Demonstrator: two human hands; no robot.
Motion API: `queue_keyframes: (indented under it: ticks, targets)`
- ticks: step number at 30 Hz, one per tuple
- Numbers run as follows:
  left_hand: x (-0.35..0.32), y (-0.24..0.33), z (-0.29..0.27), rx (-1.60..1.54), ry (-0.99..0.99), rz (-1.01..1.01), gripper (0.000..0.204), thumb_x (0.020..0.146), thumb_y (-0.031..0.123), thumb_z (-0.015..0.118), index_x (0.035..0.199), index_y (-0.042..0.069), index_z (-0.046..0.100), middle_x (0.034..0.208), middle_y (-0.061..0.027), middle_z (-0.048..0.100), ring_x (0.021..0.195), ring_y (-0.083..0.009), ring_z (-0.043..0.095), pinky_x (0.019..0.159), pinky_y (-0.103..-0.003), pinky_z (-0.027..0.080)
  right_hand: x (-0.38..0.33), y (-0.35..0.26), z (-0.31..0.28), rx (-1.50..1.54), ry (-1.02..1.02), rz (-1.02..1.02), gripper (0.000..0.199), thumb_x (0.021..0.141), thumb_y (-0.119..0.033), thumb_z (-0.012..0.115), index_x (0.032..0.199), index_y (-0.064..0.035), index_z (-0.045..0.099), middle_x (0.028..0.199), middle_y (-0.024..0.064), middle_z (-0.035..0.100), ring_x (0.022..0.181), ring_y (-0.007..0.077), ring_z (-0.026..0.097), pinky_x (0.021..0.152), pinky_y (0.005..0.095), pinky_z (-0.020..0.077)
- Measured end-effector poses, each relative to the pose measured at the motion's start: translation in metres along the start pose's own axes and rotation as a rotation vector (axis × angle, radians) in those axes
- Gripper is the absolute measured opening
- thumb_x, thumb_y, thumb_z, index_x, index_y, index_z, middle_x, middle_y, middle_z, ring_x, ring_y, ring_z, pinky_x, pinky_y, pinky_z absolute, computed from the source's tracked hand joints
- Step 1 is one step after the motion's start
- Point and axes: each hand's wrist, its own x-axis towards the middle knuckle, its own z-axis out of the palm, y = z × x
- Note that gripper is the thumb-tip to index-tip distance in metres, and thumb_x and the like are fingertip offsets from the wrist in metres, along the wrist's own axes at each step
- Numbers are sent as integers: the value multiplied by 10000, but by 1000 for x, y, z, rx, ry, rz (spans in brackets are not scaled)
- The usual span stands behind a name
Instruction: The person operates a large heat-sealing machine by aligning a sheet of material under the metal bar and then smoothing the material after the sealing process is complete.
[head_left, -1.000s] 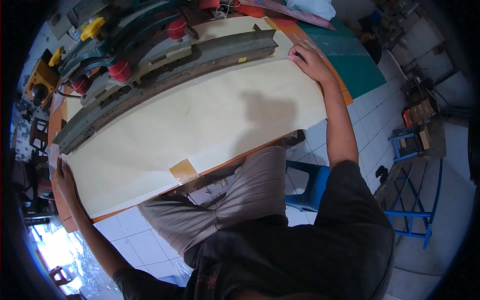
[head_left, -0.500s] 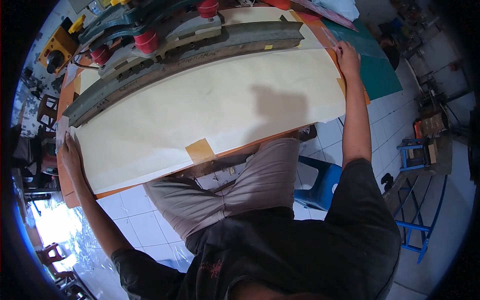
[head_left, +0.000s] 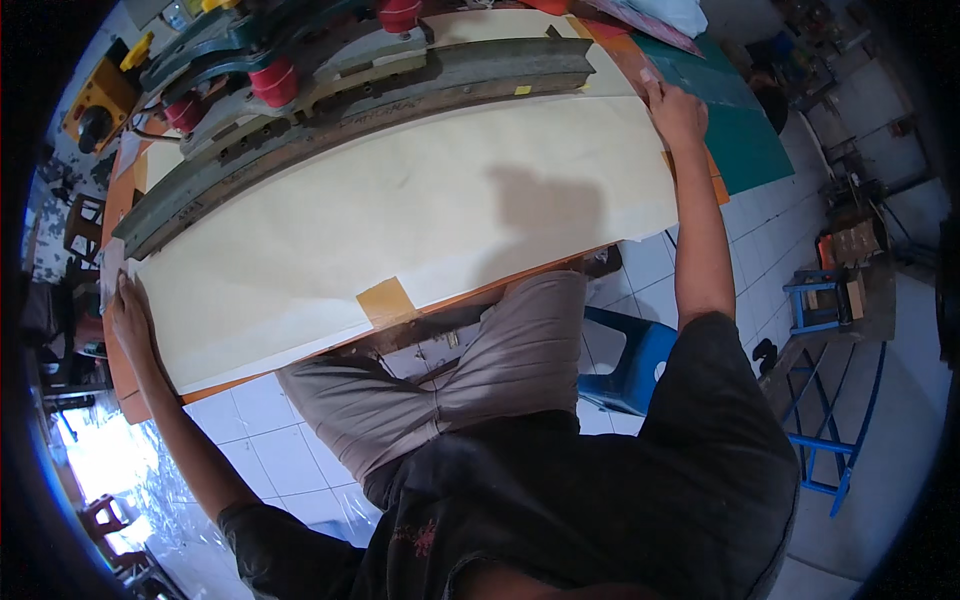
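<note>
From the head view, a large cream paper sheet point(head_left: 400, 215) lies spread across the orange worktop point(head_left: 128, 385), reaching from its left end almost to its right. The left hand point(head_left: 128, 315) rests flat on the sheet's left edge, fingers point(head_left: 127, 290) stretched out and gripping nothing. The right hand point(head_left: 677, 112) presses on the far right corner, fingers likewise laid open on the paper. A tan tape patch point(head_left: 387, 300) sits on the sheet's near edge. Along the far edge stands a long grey metal machine point(head_left: 350, 100) with red knobs point(head_left: 273, 80), blocking the far side. A green mat point(head_left: 745, 125) lies right of the sheet. Below, a blue stool point(head_left: 635, 355) stands on the white tiled floor point(head_left: 260, 440).
</note>
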Motion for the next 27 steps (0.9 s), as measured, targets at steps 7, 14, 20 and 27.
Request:
queue_keyframes:
  ticks: [7,14,20,27]
  targets:
    - [19,-42,8,20,-24,40,551,1071,425,354,1413,53,572,1433,-179,574,1352,-347,517,1127,-391,384,16,19,14,8,-120,167,787,1030,-636,160,1325,-88,642,1362,193,620,1328,382,530,1159,591,266]
    - [20,-45,7,-21,3,85,513,1067,348,402,1389,-14,571,1394,-220,597,1334,-322,545,1110,-361,408,23,27,20,54,-171,254,785,1018,-659,143,1457,-129,522,1495,156,513,1416,361,437,1172,616,242]
    - [22,-32,-2,106,-17,29,487,1066,334,376,1365,30,612,1368,-177,627,1296,-349,568,1092,-376,421,29,29,17,80,-170,283,799,1010,-674,135,1481,-139,496,1530,141,477,1427,354,425,1166,613,260]
    - [18,-23,-4,46,4,74,487,1057,333,394,1368,20,604,1364,-191,626,1294,-351,568,1091,-382,422,36,35,15,112,-185,322,815,988,-716,134,1474,-183,513,1513,145,498,1415,386,431,1147,602,297]
